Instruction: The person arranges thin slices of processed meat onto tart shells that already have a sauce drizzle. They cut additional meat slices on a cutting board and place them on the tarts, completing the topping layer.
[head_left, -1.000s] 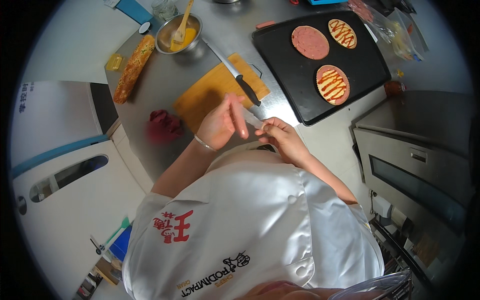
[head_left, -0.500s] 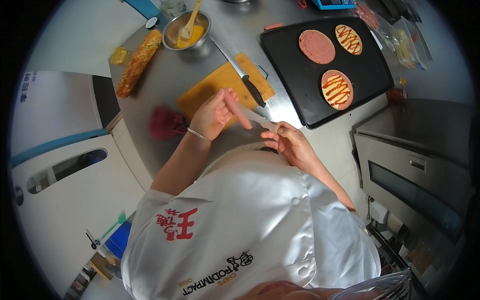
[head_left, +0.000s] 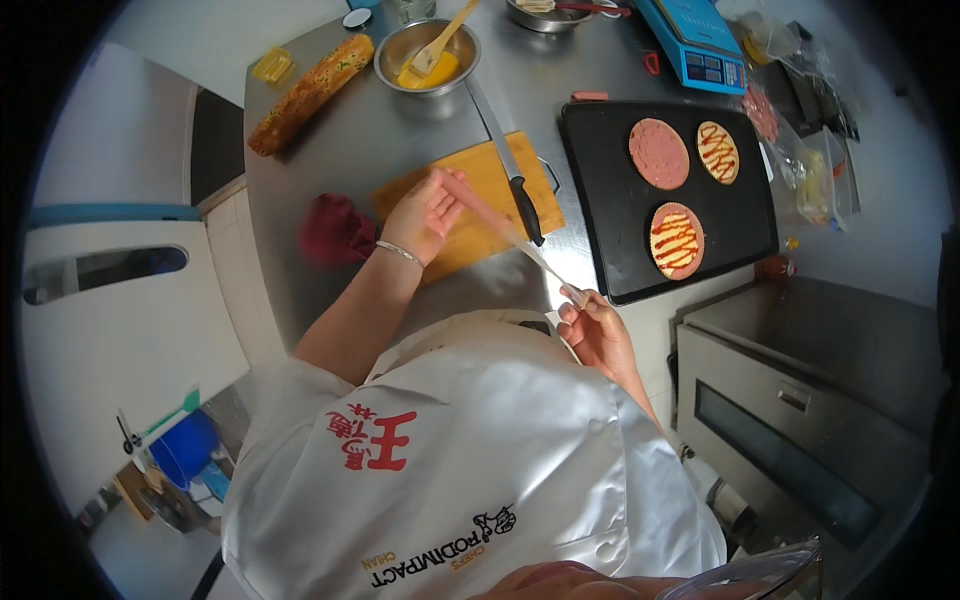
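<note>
My left hand (head_left: 424, 212) holds a slim pink sausage (head_left: 476, 204) over the near side of a wooden cutting board (head_left: 462, 238). A thin, translucent casing (head_left: 545, 265) stretches from the sausage's end to my right hand (head_left: 600, 335), whose fingers pinch its tip. On the board and the table beyond it rests a long knife (head_left: 508, 165), its black handle toward me. A dark red cloth (head_left: 340, 230) is bunched to the left of my left hand.
Right of the board, a black baking tray (head_left: 622, 250) bears three round topped bases (head_left: 677, 241). Farther back are a steel bowl (head_left: 392, 68) with yellow liquid and a brush (head_left: 440, 45), a seeded loaf (head_left: 310, 95), another sausage (head_left: 590, 96) and a blue scale (head_left: 692, 45).
My right hand has drawn away from the left, toward me and to the right. The casing between them now stretches longer and straighter. The whole view has shifted, too.
</note>
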